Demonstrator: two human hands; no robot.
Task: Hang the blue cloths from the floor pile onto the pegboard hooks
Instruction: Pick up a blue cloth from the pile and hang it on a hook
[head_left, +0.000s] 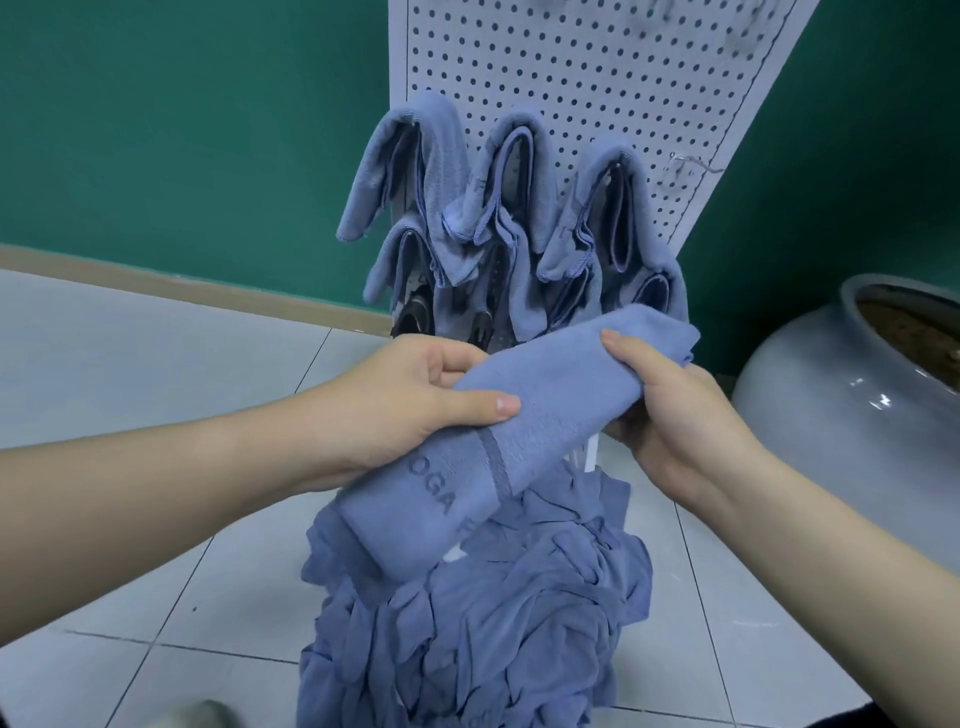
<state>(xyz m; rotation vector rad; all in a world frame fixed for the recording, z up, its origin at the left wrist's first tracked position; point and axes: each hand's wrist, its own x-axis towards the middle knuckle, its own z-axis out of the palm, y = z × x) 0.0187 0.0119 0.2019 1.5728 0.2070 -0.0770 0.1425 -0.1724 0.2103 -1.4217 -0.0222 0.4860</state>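
Head view: folded blue cloth (524, 415) lies slantwise between both hands, long axis running from low near the floor pile (467, 613) up toward the pegboard (597, 93). Left hand (415, 405) pinches its middle, thumb on top; right hand (670, 410) grips the upper end, nearer the bare hook (685, 165). Lower hooks are hidden under hung cloths (498, 218).

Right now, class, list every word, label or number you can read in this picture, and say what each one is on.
"OGA": dark letters woven along the held cloth, near its band; a letter before them is hidden under the left hand.
One more letter after a gap, perhaps "P" or "F": cut off at the cloth's fold, not readable.
Hung cloths, pegboard, pot: no readable text.
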